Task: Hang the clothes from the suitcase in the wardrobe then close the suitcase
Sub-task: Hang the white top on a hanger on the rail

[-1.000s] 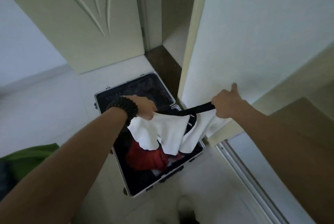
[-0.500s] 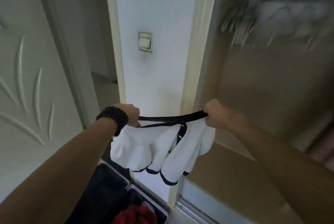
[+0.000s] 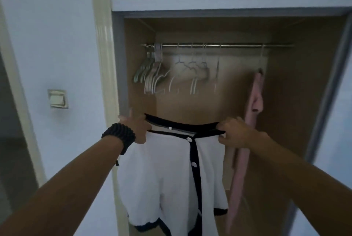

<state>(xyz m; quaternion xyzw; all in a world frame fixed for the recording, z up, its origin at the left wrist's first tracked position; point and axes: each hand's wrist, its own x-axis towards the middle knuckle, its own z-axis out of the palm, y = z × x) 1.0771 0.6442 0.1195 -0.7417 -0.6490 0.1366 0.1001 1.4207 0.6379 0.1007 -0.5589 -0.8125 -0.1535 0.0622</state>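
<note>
White cardigan [image 3: 167,169] with black trim and a row of pale buttons down its black front band hangs stretched between both hands, in front of the open wardrobe [image 3: 297,102]. Left hand [image 3: 136,128] grips the black neckline at its left end, fingers curled round the trim and thumb pointing up; a thick black braided wristband [image 3: 119,137] circles that wrist. Right hand [image 3: 235,132] pinches the other end of the neckline, its fingers folded over the trim. Between the two hands the neckline is pulled nearly level, and the body of the garment drops below them, its black-edged hem near the bottom of the view. Behind and above the cardigan a metal rail [image 3: 219,45] runs across the wardrobe's brown interior. A bunch of pale empty hangers [image 3: 150,72] is crowded at the rail's left end, with a few more, blurred, spread toward the middle. Near the rail's right end a pink garment [image 3: 255,100] hangs down, passing behind the right hand. To the left of the wardrobe's cream frame, a wall switch [image 3: 57,99] sits on the pale wall. The suitcase is out of view.
</note>
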